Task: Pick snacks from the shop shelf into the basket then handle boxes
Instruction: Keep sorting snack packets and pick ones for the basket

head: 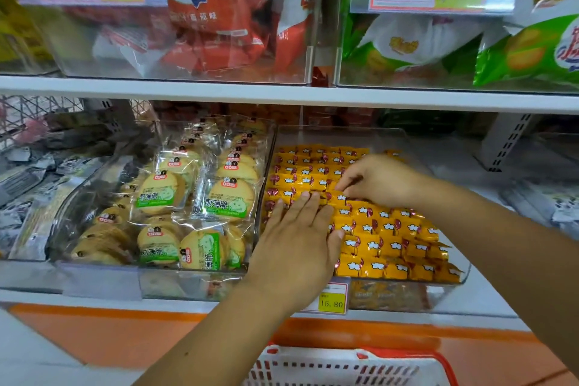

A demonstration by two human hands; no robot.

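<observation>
Right fingers: the fingertips (344,189) are curled down and drawn against the thumb, pinching at the small yellow foil-wrapped snack packets (391,229) in the middle rows.
Left fingers: the fingers (300,207) are held straight and close together, laid flat on the yellow packets just beside the pinch. Nothing is gripped.
Right hand (379,180): it is set over the middle of the rows, with the forearm entering from the right.
Left hand (297,238): it is turned palm down over the front left of the rows.
Snacks: the yellow packets are packed in rows in a clear plastic tray (466,269) on the lower white shelf. None is seen lifted clear.
Neighbour: round biscuits in clear wrappers with green labels (232,197) are stacked in the next tray to the left.
Basket: a red and white slotted plastic basket (329,367) is seen below the hands. Only its rim and wall show, so its contents cannot be told.
Progress: the task is judged to be at the grasp. The transfer to the basket and the box handling are left, and no boxes are seen.
</observation>
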